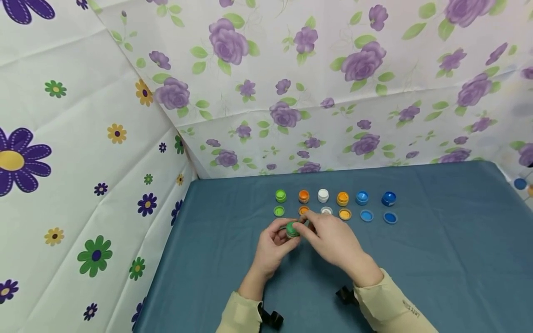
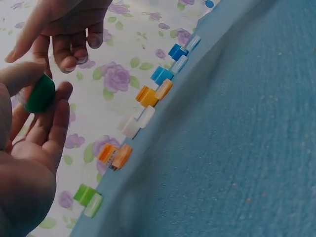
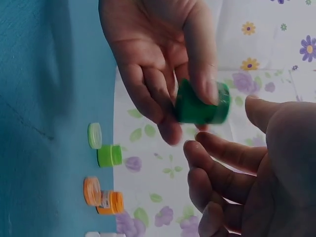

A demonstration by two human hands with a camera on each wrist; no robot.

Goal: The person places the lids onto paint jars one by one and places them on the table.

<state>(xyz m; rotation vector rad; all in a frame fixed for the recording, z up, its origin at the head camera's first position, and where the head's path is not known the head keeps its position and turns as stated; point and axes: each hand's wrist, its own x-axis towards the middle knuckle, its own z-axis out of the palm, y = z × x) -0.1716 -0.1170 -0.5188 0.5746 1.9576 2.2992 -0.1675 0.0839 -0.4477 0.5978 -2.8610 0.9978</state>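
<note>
My left hand (image 1: 268,252) grips a small dark green paint jar (image 3: 202,102) between thumb and fingers, raised over the table. The jar lies tilted on its side in the right wrist view, its lid end towards my right hand (image 1: 337,238). That hand's thumb and fingers (image 3: 224,150) are spread loosely around the lid end, with a gap showing between them and the jar. In the left wrist view the green jar (image 2: 41,94) sits against the left fingers, and the right hand (image 2: 69,29) hovers above it.
Beyond the hands stands a row of open paint jars: light green (image 1: 281,196), orange (image 1: 304,196), white (image 1: 323,195), yellow-orange (image 1: 343,199), light blue (image 1: 362,198) and dark blue (image 1: 389,199). Their matching lids lie in front of them on the blue tablecloth (image 1: 449,259). Flowered sheets (image 1: 258,60) hang behind.
</note>
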